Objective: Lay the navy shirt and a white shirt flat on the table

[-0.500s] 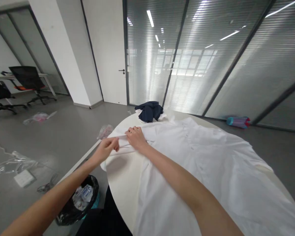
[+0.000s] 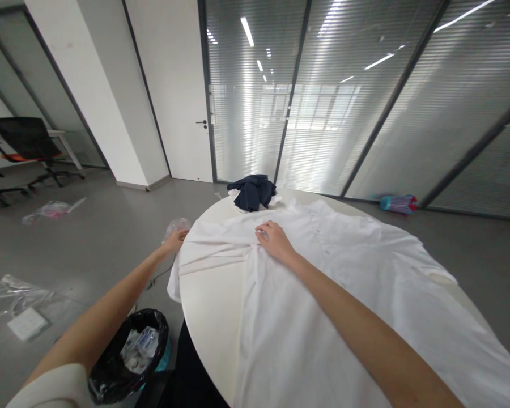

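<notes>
plain white shirt point(image 2: 344, 266), navy garment point(image 2: 251, 191)

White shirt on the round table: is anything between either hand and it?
No. The right hand lies flat on the white shirt; the left hand touches its sleeve end at the table edge.

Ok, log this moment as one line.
left hand: grips sleeve end | right hand: presses white shirt flat | surface: round table
</notes>
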`<state>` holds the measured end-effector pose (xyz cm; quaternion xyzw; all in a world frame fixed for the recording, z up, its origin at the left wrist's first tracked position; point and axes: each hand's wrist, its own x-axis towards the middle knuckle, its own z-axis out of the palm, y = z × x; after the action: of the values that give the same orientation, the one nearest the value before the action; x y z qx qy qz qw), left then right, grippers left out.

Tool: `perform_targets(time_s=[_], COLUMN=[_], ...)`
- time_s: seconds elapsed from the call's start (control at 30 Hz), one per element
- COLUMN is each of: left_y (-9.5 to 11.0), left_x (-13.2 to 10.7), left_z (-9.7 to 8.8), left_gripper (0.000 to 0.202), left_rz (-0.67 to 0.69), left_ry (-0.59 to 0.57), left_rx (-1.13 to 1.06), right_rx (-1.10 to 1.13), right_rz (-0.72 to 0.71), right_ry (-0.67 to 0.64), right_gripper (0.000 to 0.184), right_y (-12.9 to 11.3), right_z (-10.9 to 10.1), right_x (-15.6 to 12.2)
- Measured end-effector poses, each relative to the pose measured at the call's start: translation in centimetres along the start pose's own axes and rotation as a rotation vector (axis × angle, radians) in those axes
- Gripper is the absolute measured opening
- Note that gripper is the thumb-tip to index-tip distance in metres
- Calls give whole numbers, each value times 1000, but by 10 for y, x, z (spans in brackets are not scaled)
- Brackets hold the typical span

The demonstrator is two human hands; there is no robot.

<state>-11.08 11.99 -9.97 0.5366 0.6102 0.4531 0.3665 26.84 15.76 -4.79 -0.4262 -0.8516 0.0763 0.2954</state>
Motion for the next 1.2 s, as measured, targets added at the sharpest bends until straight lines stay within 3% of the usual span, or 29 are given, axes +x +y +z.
perform_targets(time_s=[0.1, 0.33, 0.5, 0.63, 0.7, 0.8, 0.9, 1.0, 1.1, 1.2], left_y=[-10, -6, 11, 15, 15, 21, 40, 63, 69, 47], left_x=[0, -7, -23, -33, -32, -27, -30, -53, -93, -130], left_z=[2, -11, -15, -31, -44, -62, -72, -78, -84, -84], left_gripper=[39, 36, 55, 48, 44, 41, 37, 31, 24, 22], left_rz=[5, -47, -132, -113, -44, 89, 340, 628, 792, 776], left_ry=[-108, -39, -296, -363, -315, -75, 213, 437, 448, 299], left_rx=[5, 41, -110, -49, 99, 399, 641, 833, 1001, 1055], right_rx=[31, -47, -79, -84, -81, -81, -83, -76, -48, -64], right_rz=[37, 27, 30, 16, 7, -4, -31, -122, -256, -307], right_ry=[-30, -64, -78, -72, -62, -48, -8, 56, 12, -70], right_gripper=[18, 20, 21, 22, 21, 21, 20, 20, 21, 21], right_y=[9, 5, 3, 4, 4, 5, 4, 1, -4, -12], right_z=[8, 13, 10, 11, 12, 13, 12, 8, 4, 1], right_x=[-11, -16, -17, -18, -18, -18, -19, -21, -23, -23])
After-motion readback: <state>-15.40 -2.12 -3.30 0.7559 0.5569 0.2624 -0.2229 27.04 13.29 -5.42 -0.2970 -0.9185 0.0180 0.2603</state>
